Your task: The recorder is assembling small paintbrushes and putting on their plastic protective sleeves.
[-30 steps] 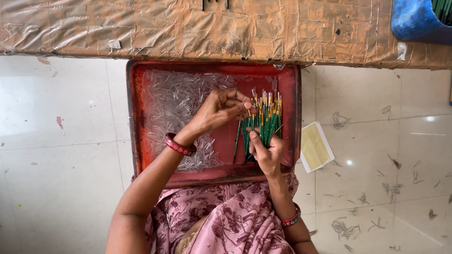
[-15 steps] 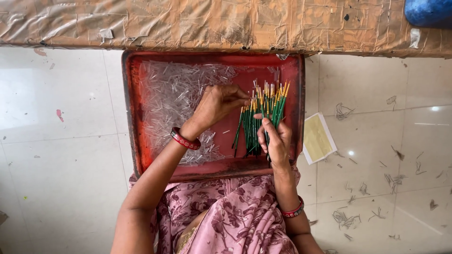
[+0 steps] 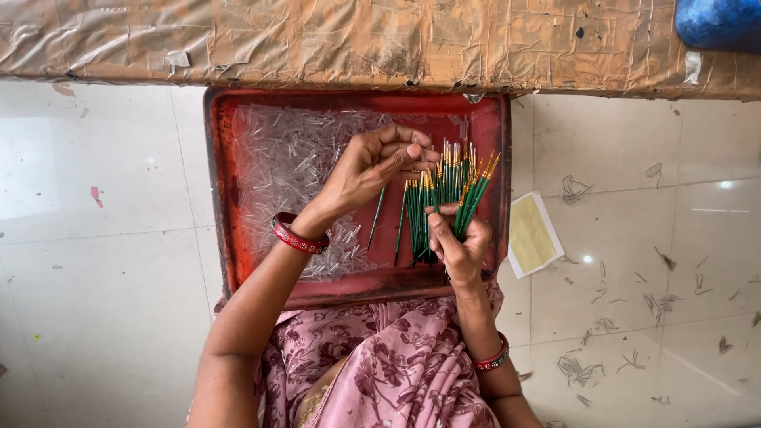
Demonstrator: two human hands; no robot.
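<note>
Fingers first: your right hand (image 3: 460, 242) is wrapped in a tight grip around the lower ends of a bundle of thin green-handled brushes with yellow-gold ferrules (image 3: 448, 198), thumb pressed across the front, so the bunch fans out up and away from you. Your left hand (image 3: 372, 166) sits just beside it, fingertips pinched narrow right at the top of the bundle. Looks like they're closed on the tip of one brush, but it's too small to say for sure whether they actually hold it or only touch it. A loose green brush (image 3: 376, 218) lies slanted under that hand, apart from the bunch.

All of that hovers over a red rectangular metal tray (image 3: 222, 198). The left and middle part of it is covered with a heap of small clear plastic tubes (image 3: 285, 158), and the brush bundle is over the right part.

Both your wrists have red bangles, the left one (image 3: 297, 235) wider, the right one (image 3: 491, 357) down near your lap, which is covered in pink floral cloth (image 3: 380, 364).

Outward from there: the tray sits on a white tiled floor (image 3: 103, 277), its far edge tucked against a board wrapped in brown tape (image 3: 317, 40). A pale yellow paper slip (image 3: 533, 234) lies on the floor just right of the tray, with dark scraps (image 3: 666, 293) scattered beyond it. A blue object (image 3: 717, 22) peeks in at the top right corner.
</note>
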